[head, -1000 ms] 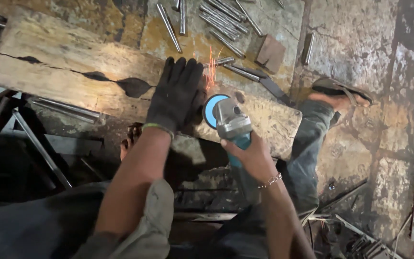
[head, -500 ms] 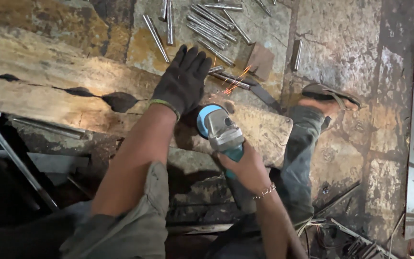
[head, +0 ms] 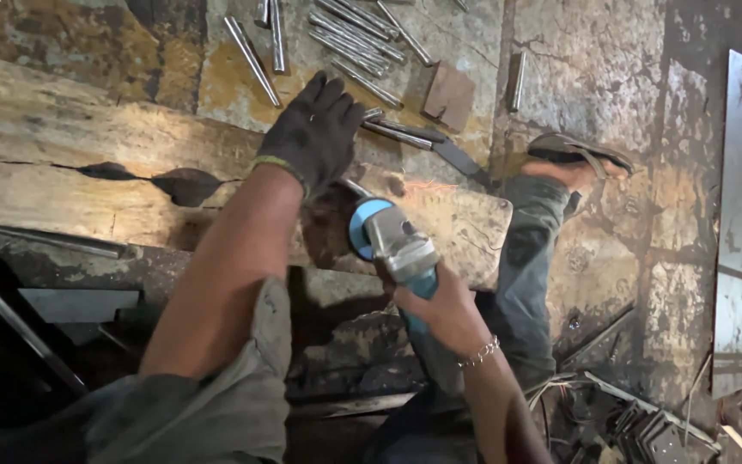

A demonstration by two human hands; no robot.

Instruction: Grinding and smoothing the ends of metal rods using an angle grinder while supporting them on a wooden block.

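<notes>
Two hands work over a thick, cracked wooden plank [head: 88, 163] in the head view. The left hand [head: 315, 133], in a dark glove with a green cuff, lies palm down with its fingers [head: 337, 94] spread flat, pressing on a thin metal rod [head: 355, 186] that rests across the plank; it grips nothing. The bare right hand [head: 444, 314], a chain bracelet at its wrist, has its fingers closed around the body of an angle grinder [head: 397, 245]. The grinder's blue-guarded disc stands just beside the gloved hand, at the rod, near the plank's right end, and a few orange sparks [head: 427, 185] streak over the wood there. Beyond the plank, a loose bundle of cut metal rods [head: 349, 39] lies on the stained concrete floor [head: 594, 77], with a small flat brown block [head: 448, 94] beside them. To the right, the person's leg in grey trousers ends in a sandalled foot [head: 577, 163] on the floor.
</notes>
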